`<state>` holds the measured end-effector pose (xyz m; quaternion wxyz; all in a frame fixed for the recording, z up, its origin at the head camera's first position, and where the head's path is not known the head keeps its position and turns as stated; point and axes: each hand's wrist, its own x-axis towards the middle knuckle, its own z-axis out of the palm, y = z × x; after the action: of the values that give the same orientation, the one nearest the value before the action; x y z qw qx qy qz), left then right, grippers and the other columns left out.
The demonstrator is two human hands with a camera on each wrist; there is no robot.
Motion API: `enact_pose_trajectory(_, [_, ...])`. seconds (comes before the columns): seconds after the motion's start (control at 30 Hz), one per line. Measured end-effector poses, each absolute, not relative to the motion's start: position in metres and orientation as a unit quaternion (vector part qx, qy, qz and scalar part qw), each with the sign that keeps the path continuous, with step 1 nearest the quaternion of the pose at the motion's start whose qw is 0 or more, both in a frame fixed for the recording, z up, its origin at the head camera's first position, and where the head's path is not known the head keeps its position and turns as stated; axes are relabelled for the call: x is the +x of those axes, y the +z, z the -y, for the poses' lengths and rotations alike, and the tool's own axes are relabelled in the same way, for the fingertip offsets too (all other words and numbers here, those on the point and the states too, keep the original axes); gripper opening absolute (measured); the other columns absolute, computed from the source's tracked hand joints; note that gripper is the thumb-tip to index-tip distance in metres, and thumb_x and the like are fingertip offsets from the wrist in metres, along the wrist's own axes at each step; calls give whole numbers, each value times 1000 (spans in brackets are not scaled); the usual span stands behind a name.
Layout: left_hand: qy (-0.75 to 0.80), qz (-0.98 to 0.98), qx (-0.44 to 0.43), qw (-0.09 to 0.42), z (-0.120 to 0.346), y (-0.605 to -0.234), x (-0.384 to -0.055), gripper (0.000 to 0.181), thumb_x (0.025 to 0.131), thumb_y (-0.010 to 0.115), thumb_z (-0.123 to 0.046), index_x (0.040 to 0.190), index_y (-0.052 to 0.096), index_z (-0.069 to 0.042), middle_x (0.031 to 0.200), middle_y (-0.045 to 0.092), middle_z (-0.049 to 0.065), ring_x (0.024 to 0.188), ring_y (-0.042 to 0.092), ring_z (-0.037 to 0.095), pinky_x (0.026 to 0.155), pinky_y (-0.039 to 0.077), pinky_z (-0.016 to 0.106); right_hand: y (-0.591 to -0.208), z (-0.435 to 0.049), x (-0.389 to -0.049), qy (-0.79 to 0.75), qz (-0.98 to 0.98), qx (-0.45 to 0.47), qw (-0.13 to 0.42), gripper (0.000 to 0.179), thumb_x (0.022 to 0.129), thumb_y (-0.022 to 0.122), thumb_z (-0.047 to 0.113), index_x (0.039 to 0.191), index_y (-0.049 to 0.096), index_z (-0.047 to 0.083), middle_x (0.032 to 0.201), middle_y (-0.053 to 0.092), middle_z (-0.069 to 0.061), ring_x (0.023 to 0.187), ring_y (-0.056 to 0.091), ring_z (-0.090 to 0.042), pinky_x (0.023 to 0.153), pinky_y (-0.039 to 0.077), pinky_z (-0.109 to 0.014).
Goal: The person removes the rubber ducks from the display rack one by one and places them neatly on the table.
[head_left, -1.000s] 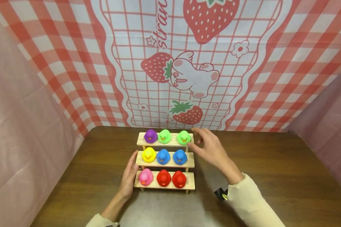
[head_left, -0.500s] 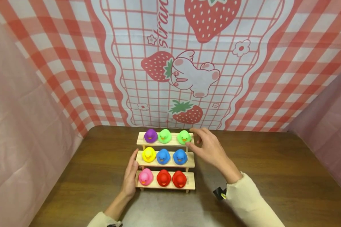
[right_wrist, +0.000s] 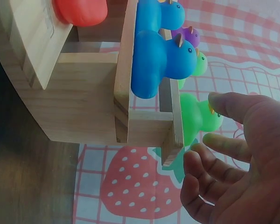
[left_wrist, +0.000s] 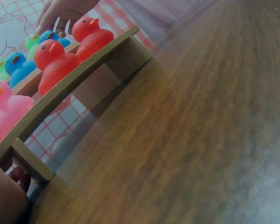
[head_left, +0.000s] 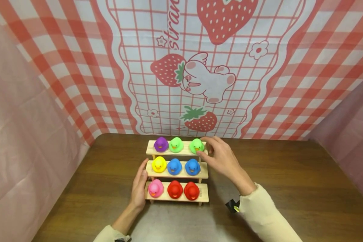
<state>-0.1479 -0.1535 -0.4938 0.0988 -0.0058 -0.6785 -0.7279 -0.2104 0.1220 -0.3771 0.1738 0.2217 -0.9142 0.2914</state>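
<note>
A three-tier wooden rack carries small rubber ducks. At the right end of its top tier sits a green rubber duck; my right hand has thumb and index finger on either side of its head. In the right wrist view the thumb tip covers part of this duck's beak, while the other fingers curl below. My left hand rests along the rack's left side, index finger and thumb extended. Nearest it are a pink duck and a yellow duck. The left wrist view shows only part of that hand.
The top tier also bears a purple duck and another green duck. Two blue ducks stand on the middle tier, two red ducks on the bottom one. Behind the brown table hangs a strawberry-print cloth.
My right hand has shifted slightly left, its thumb and index finger coming in around the right green duck. The left hand has slid a little up along the rack's side.
</note>
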Motion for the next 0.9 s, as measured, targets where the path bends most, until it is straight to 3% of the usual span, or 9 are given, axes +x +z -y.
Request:
enact_pose_trajectory(0.27, [-729,677,-6,98,153,-494,-148,50,109,31,-23,155,32,-6,98,56,-10,86,53,5,90,41,18,-377,-119,-210,294,917,213,166,42,85,80,28,120,69,8,87,61,-4,72,51,-11,62,40,-24])
enact_pose_trajectory(0.47, [-729,677,-8,101,154,-495,-147,50,109,31,-23,155,32,-5,111,55,-14,86,54,5,88,41,18,-378,-118,-210,295,917,211,169,43,85,80,30,121,69,8,86,61,-3,71,50,-10,60,39,-24])
enact_pose_trajectory(0.7, [-729,676,-11,106,152,-495,-147,49,109,31,-21,155,33,-3,87,53,-4,84,52,5,85,42,19,-378,-116,-212,296,915,211,176,47,84,80,34,122,69,9,83,60,-5,69,48,-10,59,37,-24])
enact_pose_trajectory(0.9, [-727,678,-10,110,152,-494,-147,49,109,31,-20,154,33,-2,85,52,-4,83,52,5,84,41,20,-378,-115,-213,300,912,216,179,46,83,81,33,120,71,8,81,59,-4,68,47,-10,59,38,-23])
